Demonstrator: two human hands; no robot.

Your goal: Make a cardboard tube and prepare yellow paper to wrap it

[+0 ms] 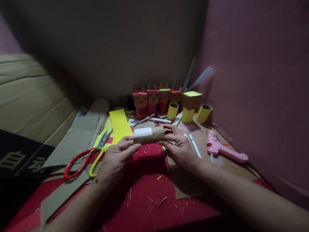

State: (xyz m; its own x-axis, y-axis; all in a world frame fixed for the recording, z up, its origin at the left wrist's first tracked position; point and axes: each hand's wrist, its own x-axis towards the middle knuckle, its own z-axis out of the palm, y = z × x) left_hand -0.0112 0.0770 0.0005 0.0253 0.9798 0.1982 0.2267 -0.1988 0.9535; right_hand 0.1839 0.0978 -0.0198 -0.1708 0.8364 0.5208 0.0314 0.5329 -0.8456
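Note:
Held level between both hands is a small brown cardboard tube (158,132) with a white printed label on its upper side. My left hand (122,149) grips its left end, thumb below and fingers behind. At the right end, my right hand (180,145) has its thumb and fingers closed around the cardboard. Close beyond my left hand lies a yellow paper strip (119,124). Scissors (102,143) with one red and one yellow handle rest beside my left wrist, blades partly apart.
Cardboard figures with drawn faces (140,101) stand in a row at the back. Nearby are yellow-wrapped tubes (173,111), a yellow-topped box figure (191,102) and markers (195,145). A pink glue gun (224,149) lies right, by the wall. Corrugated cardboard pieces (74,138) cover the left.

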